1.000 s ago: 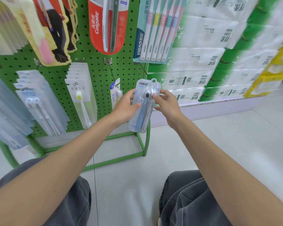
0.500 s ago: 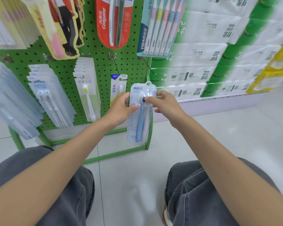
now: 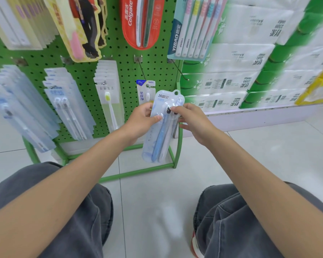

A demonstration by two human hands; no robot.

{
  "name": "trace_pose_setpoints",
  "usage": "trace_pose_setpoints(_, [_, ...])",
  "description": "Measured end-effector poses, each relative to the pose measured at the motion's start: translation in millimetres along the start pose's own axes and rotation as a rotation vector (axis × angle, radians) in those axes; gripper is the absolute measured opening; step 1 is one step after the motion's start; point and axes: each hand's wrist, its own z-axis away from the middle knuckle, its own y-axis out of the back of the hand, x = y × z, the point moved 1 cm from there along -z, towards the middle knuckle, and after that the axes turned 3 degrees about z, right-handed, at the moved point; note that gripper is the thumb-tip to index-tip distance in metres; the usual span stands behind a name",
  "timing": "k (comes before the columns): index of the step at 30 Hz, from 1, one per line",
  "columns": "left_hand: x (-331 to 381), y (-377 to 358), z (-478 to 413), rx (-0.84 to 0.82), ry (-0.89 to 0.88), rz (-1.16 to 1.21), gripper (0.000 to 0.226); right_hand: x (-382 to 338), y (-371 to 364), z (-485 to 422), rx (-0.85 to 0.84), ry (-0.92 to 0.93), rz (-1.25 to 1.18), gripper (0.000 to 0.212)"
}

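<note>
The toothbrush pack (image 3: 161, 131) hangs upright in the middle of the frame, just in front of the lower right corner of the green pegboard (image 3: 125, 71). My left hand (image 3: 138, 120) grips its left edge, thumb (image 3: 156, 118) pressed across the front, fingers curled behind. My right hand (image 3: 192, 118) pinches the right edge near the brush heads, fingertips (image 3: 173, 108) clamped on the plastic. Just behind the pack's top, a smaller toothbrush card (image 3: 145, 92) hangs on a hook (image 3: 141, 68). Stacked tissue packs (image 3: 231, 84) fill the upper right.
</note>
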Motion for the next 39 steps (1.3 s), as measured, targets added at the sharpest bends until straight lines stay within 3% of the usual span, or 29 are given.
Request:
trace_pose_setpoints(4, [2.8,-0.6,0.6,-0.001,0.104,0.106,0.024,3.6,4.2,0.5,-0.033,0.011,0.013,0.017])
trace_pose_setpoints(15, [10.0,9.1,0.9,0.09,0.14,0.239,0.027,39.8,-15.6,24.3,-0.328,-0.029,0.32,0.037])
trace_pose_setpoints(22, [12.8,14.8,0.9,0.08,0.134,0.237,0.026,68.4,-23.5,32.1,-0.338,-0.043,0.383,0.022])
trace_pose_setpoints(28, [13.8,11.8,2.0,0.07,-0.131,-0.183,0.021,75.0,-28.3,36.7,-0.254,0.074,0.402,0.019])
trace_pose_setpoints(34, [18.4,15.0,0.8,0.031,-0.195,-0.306,0.05,68.8,-30.4,45.7,-0.152,0.245,0.43,0.04])
trace_pose_setpoints(39, [22.4,8.9,7.8,-0.001,-0.151,-0.191,0.075,62.4,-33.0,49.8,-0.147,0.346,0.72,0.071])
